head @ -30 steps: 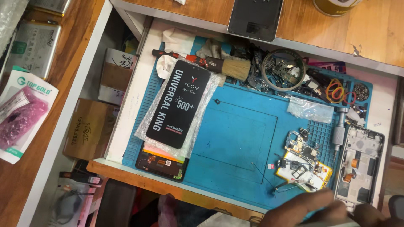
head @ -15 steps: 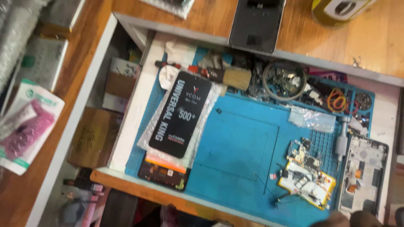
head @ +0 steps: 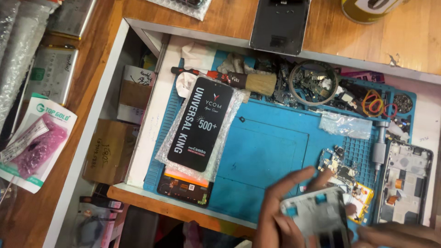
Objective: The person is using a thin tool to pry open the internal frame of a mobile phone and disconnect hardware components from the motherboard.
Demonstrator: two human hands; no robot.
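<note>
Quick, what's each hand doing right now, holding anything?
Left hand: fingers closed around a white phone frame, holding it above the blue mat.
Right hand: at the frame's lower right corner; grip cannot be told.

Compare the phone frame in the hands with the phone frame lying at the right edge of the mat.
The held frame is off the mat, gripped by the left hand with the right hand beside it, and blurred; the lying frame rests flat on the blue mat, sharp and untouched. The held frame tilts; the lying one sits nearly square to the mat edge. Both are pale, opened phone frames.
</note>
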